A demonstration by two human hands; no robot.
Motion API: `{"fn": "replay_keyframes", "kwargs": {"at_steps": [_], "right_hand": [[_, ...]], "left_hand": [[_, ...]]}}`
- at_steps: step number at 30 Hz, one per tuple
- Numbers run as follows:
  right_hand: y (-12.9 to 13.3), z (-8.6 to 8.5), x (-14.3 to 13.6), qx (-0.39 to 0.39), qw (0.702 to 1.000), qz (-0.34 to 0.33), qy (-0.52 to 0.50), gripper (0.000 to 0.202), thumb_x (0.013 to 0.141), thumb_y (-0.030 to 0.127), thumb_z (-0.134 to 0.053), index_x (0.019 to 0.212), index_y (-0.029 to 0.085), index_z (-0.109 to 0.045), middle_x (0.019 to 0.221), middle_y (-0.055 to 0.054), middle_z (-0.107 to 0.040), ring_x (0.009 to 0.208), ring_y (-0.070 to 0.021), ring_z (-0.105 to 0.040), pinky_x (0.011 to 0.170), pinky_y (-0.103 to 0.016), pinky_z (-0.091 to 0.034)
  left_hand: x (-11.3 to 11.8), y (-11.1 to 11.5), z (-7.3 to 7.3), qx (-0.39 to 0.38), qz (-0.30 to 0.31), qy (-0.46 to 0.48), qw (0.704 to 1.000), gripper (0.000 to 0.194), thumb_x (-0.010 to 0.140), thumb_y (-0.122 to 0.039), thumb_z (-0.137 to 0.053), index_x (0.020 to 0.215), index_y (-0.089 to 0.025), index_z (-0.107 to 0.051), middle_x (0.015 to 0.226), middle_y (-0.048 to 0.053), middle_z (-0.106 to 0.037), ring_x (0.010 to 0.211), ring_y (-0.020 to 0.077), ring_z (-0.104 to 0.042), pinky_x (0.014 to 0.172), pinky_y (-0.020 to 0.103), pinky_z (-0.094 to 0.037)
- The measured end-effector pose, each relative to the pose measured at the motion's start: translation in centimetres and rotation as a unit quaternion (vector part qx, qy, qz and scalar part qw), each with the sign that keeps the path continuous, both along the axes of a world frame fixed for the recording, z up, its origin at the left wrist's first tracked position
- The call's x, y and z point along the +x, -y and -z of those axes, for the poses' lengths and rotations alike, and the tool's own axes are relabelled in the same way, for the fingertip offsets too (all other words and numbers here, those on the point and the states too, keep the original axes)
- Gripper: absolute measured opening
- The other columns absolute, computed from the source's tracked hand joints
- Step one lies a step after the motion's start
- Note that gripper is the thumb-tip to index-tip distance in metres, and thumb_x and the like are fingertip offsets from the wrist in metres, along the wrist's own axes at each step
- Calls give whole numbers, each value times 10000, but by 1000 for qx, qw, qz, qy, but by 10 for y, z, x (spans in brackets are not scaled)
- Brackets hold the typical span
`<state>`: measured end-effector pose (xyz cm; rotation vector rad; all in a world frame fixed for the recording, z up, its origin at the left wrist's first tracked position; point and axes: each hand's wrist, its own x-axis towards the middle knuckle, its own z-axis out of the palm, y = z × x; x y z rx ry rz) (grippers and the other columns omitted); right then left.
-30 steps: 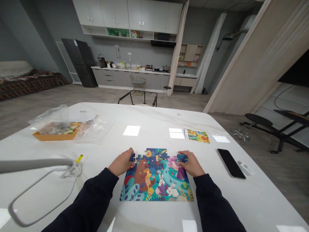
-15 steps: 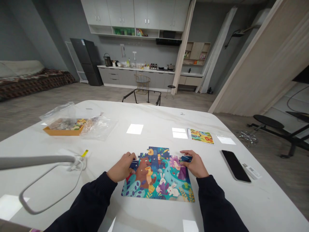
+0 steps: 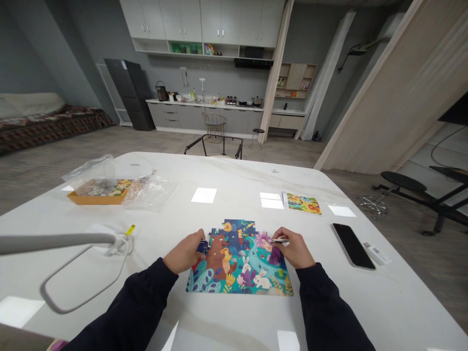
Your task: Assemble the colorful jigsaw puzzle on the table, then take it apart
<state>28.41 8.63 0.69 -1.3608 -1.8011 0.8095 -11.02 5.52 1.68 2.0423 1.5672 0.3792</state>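
Note:
A partly assembled jigsaw puzzle (image 3: 244,265) with a bear, rabbits and a stream lies flat on the white table. At its left edge my left hand (image 3: 185,251) is closed on a dark blue puzzle piece (image 3: 203,247), close against the assembled part. My right hand (image 3: 295,248) pinches a puzzle piece (image 3: 280,240) over the upper right of the picture. That piece is tilted, so mostly its pale edge shows. The top outline of the puzzle is stepped, with its middle reaching farthest back.
An orange box (image 3: 98,198) with puzzle pieces and clear plastic (image 3: 153,192) stands at the back left. Nearer is a grey lamp-like stand (image 3: 54,241) with a cable. To the right lie a picture card (image 3: 304,204), a black phone (image 3: 353,246) and a small white packet (image 3: 377,253).
The piece in my right hand has tipped from showing its dark face to showing its edge. My left hand stays at the left edge with its piece. The view has shifted slightly.

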Motion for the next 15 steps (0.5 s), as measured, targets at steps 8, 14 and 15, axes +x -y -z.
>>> {"fn": "replay_keyframes", "kwargs": {"at_steps": [8,14,15], "right_hand": [[4,4,2,-11,1000,-20,-16,57,775,249,-650,787,261,-595,850,-36,-788,852,-262,-764,778,-370,-581],[12,-3,-1,30,999,-22,13,79,814,218,-616,865,268,-581,950,-43,-788,924,-262,-743,828,-376,-563],[12,-3,-1,30,999,-2,10,76,835,257,-632,899,265,-593,951,-45,-786,919,-261,-741,832,-377,-561]], "left_hand": [[1,12,-8,62,-4,-1,998,297,775,-12,-543,900,-251,-418,967,13,-601,933,229,-603,793,326,-417],[11,32,3,95,-39,-69,992,255,885,-5,-466,958,-249,-461,1016,47,-645,994,242,-637,810,322,-443],[12,33,5,93,-56,-66,992,222,908,-35,-478,967,-249,-462,1017,48,-650,990,244,-644,806,321,-447]]}}
